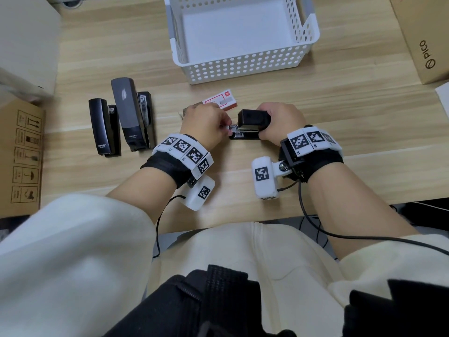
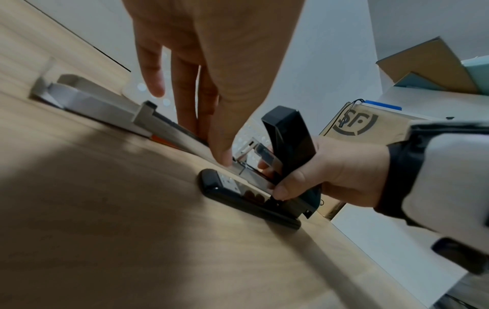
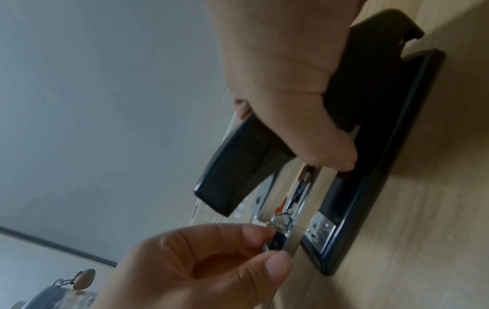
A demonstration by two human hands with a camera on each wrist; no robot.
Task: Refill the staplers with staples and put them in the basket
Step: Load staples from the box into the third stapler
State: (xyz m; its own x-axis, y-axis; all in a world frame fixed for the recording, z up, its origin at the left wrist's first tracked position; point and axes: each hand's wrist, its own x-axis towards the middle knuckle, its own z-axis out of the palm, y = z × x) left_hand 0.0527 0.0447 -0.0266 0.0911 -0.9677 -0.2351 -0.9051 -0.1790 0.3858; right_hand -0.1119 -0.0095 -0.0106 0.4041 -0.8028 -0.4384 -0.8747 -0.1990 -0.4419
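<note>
Here the open stapler (image 1: 250,127) lies at the desk's (image 1: 340,142) centre, lid raised, the right hand (image 1: 279,124) curled round its rear. At its nine o'clock end, the left hand (image 1: 206,125) pinches a strip of staples (image 3: 292,240) at the metal channel. The staple box (image 1: 221,100) sits at eleven o'clock, the white basket (image 1: 243,66) at twelve, two more staplers (image 1: 121,117) at nine.

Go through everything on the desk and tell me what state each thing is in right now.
Small stapler: lid up, held by the right hand.
Left hand: pinching staples at its tray.
Two staplers: swung open, on the desk.
Basket: empty.
Staple box: lying flat.
</note>
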